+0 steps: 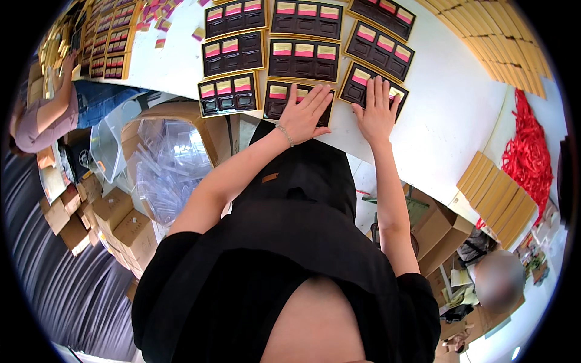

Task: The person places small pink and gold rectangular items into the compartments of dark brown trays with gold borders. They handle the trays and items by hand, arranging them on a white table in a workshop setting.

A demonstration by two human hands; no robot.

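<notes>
My left hand (304,115) lies flat on a gold-edged box with a black compartment tray (276,107), its thumb apart from the fingers. Small pink-and-gold packets show beside and under its fingers. To the right, my right hand (376,118) rests with fingers extended over a tilted box of the same kind (351,89). One packet (361,76) sits left of its fingertips, and another shows partly at its right. Both hands are open; what lies beneath the palms is hidden. Beside my left hand stands a similar box (229,107) holding three packets.
More tray boxes (304,66) stand in rows on the white table (448,115). Loose packets (160,24) lie far left. Stacked gold boxes (496,36) and red ribbon (525,142) are at right. A carton of clear plastic pieces (172,163) is below left; another person (51,118) works beyond.
</notes>
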